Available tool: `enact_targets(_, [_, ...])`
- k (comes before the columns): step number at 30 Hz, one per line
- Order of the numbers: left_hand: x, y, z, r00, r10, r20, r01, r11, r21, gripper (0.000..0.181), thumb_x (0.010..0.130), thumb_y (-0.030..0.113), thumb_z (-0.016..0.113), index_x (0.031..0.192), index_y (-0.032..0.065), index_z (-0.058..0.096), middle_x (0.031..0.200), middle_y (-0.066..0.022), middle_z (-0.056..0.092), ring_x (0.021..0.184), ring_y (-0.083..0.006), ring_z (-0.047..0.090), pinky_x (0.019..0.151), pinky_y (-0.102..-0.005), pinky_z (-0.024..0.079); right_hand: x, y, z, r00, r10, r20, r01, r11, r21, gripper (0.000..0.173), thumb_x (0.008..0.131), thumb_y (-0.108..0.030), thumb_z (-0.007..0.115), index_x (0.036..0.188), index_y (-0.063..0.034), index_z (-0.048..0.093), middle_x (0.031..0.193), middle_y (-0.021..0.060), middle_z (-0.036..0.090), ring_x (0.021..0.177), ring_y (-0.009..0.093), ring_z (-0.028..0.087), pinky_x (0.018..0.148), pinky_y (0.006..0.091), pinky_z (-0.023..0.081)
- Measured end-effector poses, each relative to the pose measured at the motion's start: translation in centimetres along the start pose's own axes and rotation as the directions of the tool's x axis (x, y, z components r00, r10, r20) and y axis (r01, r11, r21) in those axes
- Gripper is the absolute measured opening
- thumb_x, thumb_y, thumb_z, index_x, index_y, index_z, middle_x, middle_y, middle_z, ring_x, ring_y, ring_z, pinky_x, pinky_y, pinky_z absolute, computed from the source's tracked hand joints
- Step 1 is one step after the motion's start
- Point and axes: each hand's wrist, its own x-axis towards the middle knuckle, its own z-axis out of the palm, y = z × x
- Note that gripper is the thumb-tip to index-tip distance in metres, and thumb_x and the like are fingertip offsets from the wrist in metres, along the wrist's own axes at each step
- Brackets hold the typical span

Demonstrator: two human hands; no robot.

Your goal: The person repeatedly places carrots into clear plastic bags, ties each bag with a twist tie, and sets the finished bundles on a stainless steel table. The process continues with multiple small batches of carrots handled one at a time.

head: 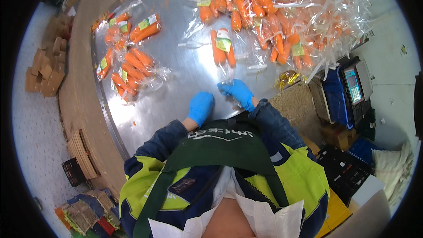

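My right hand (238,93), in a blue glove, pinches the gathered neck of a clear plastic bag of carrots (218,49). This bag lies on the metal table (178,69) with its neck towards me and bears a green and white label. Close by on the left, my left hand (201,107), also gloved in blue, is curled near the table's front edge. Its fingertips are hidden, so whether it holds anything thin does not show. A bundle of gold twist ties (288,78) sits to the right of my right hand.
A large heap of bagged carrots (284,23) with loose bag ends covers the table's far right. Several tied carrot bags (132,69) lie at the left. Beyond the right edge stand a weighing scale (353,84) and a blue crate (333,96). Cardboard boxes (48,71) are on the left.
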Motion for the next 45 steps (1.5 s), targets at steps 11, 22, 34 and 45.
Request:
enact_targets(11, [6.9, 0.5, -6.6, 0.858, 0.483, -0.177, -0.464, 0.875, 0.139, 0.011, 0.086, 0.015, 0.052, 0.094, 0.01, 0.058, 0.08, -0.0099, 0.056, 0.077, -0.0288, 0.059, 0.066, -0.0408, 0.049, 1.0, 1.6, -0.8, 0.991, -0.135, 0.001, 0.134, 0.982, -0.135, 0.022, 0.091, -0.015, 0.054, 0.09, 0.0012, 0.068, 0.073, 0.0081, 0.066, 0.058, 0.017, 0.061, 0.054, 0.0291, 0.05])
enact_targets(22, [18.2, 3.4, -7.0, 0.606, 0.77, 0.199, -0.756, 0.635, -0.158, 0.025, 0.085, 0.023, 0.06, 0.104, 0.0083, 0.065, 0.085, -0.0172, 0.066, 0.074, -0.0341, 0.064, 0.066, -0.0397, 0.051, -0.3, 1.2, -5.2, 0.931, -0.307, -0.197, 0.207, 0.889, -0.409, 0.029, 0.097, -0.015, 0.049, 0.121, -0.0039, 0.059, 0.076, 0.0096, 0.067, 0.064, 0.02, 0.064, 0.059, 0.0332, 0.051])
enact_targets(34, [20.1, 10.5, -6.7, 0.859, 0.464, -0.215, -0.511, 0.796, -0.325, 0.018, 0.08, 0.027, 0.063, 0.084, 0.0112, 0.07, 0.082, -0.0191, 0.065, 0.073, -0.038, 0.062, 0.066, -0.0442, 0.05, -1.5, 3.3, -4.9, 0.866, -0.244, -0.436, 0.188, 0.968, -0.167, 0.02, 0.095, -0.008, 0.048, 0.107, -0.0008, 0.062, 0.078, 0.0098, 0.067, 0.068, 0.018, 0.064, 0.06, 0.0306, 0.05])
enact_targets(45, [4.9, 4.2, -0.2, 0.983, 0.071, 0.172, 0.184, -0.258, -0.948, 0.023, 0.089, 0.006, 0.061, 0.112, 0.0025, 0.062, 0.091, -0.0028, 0.065, 0.075, -0.0094, 0.059, 0.065, -0.0238, 0.048, -1.8, 2.9, -2.1, 0.95, -0.185, 0.252, -0.097, 0.593, 0.799, 0.022, 0.099, -0.014, 0.049, 0.113, 0.0004, 0.057, 0.096, 0.007, 0.065, 0.076, 0.01, 0.059, 0.067, 0.0228, 0.052])
